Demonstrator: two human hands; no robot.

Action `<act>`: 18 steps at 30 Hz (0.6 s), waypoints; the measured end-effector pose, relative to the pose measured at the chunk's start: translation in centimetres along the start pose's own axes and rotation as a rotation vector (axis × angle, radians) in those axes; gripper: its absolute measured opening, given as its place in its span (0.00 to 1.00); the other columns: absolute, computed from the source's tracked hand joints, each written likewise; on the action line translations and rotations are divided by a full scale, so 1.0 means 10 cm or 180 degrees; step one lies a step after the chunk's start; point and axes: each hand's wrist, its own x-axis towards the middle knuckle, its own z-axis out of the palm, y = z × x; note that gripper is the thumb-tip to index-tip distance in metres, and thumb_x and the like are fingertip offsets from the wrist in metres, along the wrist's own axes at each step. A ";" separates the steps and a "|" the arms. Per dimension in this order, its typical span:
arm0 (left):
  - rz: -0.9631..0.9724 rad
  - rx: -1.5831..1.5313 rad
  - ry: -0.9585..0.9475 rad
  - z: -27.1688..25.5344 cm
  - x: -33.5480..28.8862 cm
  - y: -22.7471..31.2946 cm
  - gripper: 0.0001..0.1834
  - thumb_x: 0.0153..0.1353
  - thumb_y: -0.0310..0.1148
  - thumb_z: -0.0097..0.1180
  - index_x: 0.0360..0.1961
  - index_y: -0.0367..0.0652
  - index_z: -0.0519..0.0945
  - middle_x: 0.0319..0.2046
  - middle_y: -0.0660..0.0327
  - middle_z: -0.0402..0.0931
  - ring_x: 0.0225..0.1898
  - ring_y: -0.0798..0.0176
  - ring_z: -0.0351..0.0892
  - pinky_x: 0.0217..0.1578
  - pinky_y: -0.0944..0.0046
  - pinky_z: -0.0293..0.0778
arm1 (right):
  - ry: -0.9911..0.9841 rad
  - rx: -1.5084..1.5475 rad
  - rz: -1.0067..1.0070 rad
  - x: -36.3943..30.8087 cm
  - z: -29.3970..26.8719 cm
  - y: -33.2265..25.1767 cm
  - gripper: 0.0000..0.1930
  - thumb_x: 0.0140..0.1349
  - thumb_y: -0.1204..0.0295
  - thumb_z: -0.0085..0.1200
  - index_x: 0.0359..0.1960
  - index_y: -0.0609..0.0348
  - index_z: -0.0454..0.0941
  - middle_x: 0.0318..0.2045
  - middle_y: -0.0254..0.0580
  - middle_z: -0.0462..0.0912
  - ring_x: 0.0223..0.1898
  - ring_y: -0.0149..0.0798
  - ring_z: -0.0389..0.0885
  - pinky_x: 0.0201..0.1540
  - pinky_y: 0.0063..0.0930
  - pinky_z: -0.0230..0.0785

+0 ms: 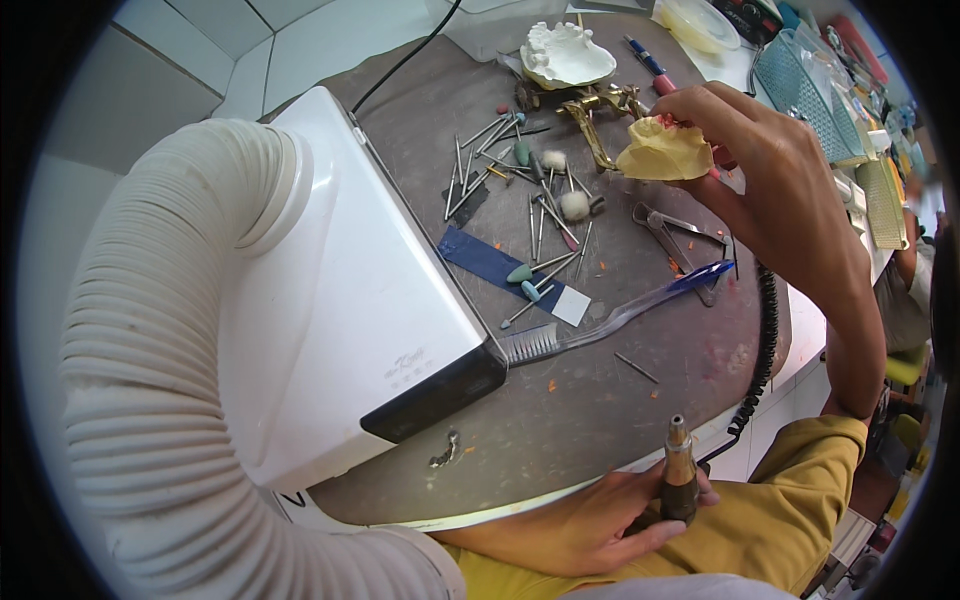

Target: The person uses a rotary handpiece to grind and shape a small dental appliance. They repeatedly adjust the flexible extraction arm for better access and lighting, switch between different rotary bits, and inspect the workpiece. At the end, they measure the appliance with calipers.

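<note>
Near the front edge of the bench, my left hand (600,520) is closed around a rotary handpiece (679,472), its metal tip pointing up; no bur shows in it. My right hand (770,160) reaches over the far right of the bench, its fingers gripping a yellow plaster dental cast (660,152) with some red on its upper edge. Just left of that cast is a brass articulator (596,140); whether they touch I cannot tell. Behind the articulator lies a white plaster cast (568,55). A coiled black cord (768,330) hangs beside my right forearm.
A white box-shaped unit (340,300) with a thick ribbed hose (150,330) fills the left. Several burs and polishing tips (540,190), a toothbrush (620,318), metal calipers (672,238) and a blue strip (490,262) lie mid-bench. Baskets (810,90) stand far right.
</note>
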 end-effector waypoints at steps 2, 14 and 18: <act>-0.0156 0.0081 -0.0086 0.00 -0.02 -0.01 0.20 0.68 0.34 0.52 0.58 0.39 0.72 0.52 0.54 0.74 0.57 0.56 0.72 0.61 0.56 0.65 | -0.0027 0.0155 -0.0130 0.02 -0.07 0.06 0.24 0.51 0.76 0.66 0.52 0.55 0.77 0.47 0.42 0.83 0.45 0.45 0.84 0.43 0.36 0.78; 0.0340 0.0055 -0.0002 -0.01 0.02 -0.14 0.19 0.66 0.26 0.51 0.57 0.34 0.68 0.52 0.49 0.73 0.55 0.54 0.76 0.57 0.57 0.70 | 0.0312 -0.0027 -0.0438 0.36 -0.03 0.75 0.20 0.54 0.77 0.65 0.50 0.56 0.79 0.45 0.43 0.85 0.45 0.43 0.85 0.48 0.36 0.79; 0.0185 -0.0426 -0.0045 -0.02 0.03 -0.12 0.19 0.67 0.26 0.51 0.57 0.34 0.68 0.52 0.50 0.73 0.55 0.57 0.76 0.56 0.58 0.70 | -0.0259 -0.0173 -0.0049 0.56 -0.27 0.77 0.17 0.56 0.75 0.63 0.49 0.57 0.81 0.41 0.43 0.87 0.41 0.39 0.86 0.48 0.33 0.79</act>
